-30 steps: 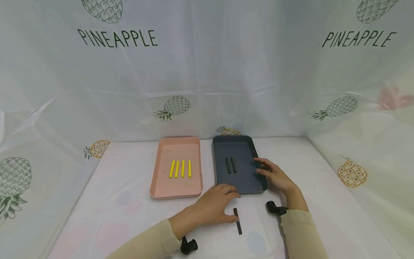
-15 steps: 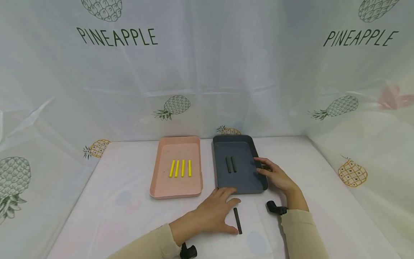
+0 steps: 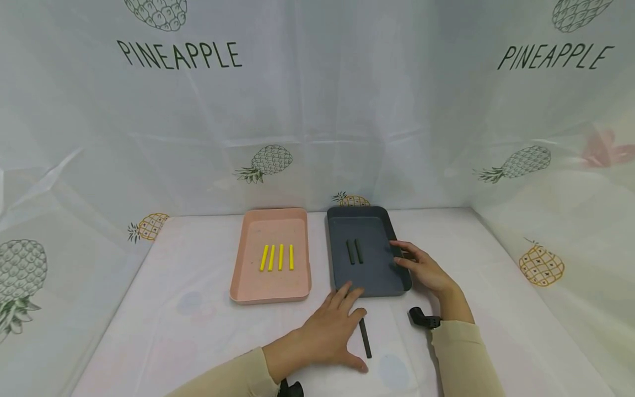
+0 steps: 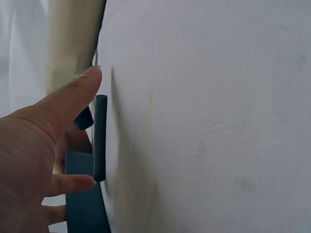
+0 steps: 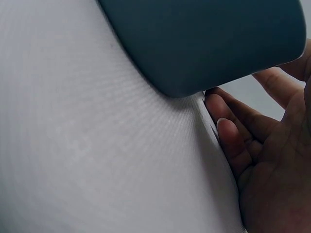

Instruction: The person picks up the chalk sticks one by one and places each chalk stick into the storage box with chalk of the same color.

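White tabletop [image 3: 198, 325]: left hand [image 3: 327, 336] fingers spread flat beside dark stick [image 3: 365, 338].

White cloth-covered table [image 3: 198, 325]: pink rectangular plastic tray [image 3: 248, 281] at 12 o'clock, dark grey rectangular plastic tray [image 3: 374, 275] beside it at 3; short black stick [image 3: 365, 337] at 6 of grey tray.

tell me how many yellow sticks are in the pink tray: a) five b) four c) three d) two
b, the head view shows four yellow sticks lying side by side in the pink tray, while the dark tray beside it holds two dark sticks.
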`<state>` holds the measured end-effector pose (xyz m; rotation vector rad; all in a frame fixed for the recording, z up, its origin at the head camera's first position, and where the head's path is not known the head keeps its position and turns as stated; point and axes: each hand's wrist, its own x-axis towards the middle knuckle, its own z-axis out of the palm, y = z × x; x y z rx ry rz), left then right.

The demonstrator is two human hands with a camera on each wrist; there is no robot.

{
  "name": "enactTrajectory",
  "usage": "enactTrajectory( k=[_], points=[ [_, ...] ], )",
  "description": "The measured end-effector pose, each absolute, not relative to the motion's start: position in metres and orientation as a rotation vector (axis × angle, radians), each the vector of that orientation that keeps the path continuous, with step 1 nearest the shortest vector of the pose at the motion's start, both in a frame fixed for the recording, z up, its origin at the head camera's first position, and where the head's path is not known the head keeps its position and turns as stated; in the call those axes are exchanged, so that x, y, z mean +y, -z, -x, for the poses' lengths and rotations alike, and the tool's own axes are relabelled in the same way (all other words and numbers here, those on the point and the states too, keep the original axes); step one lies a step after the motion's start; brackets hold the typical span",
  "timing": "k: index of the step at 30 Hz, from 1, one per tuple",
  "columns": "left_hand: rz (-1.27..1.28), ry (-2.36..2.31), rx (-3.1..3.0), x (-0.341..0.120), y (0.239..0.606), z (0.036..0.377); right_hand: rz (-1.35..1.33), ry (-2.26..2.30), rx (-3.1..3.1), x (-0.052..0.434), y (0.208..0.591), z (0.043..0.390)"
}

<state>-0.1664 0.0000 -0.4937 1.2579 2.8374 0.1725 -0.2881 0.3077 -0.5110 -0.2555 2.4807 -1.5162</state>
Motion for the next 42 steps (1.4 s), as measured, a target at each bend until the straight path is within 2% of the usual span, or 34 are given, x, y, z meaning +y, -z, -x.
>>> enactTrajectory(
  k=[25,42],
  points=[
    [-1.191,-0.087,2.950,0.0077,0.4997,0.1603,0.223,1.499,2.490,0.3068,0.5076,0.2852],
    [-1.176,-0.195,2.947,0.0083,0.5031,0.1599,0.242,1.514,2.486,0.3083,0.5115,0.2858]
  ],
)
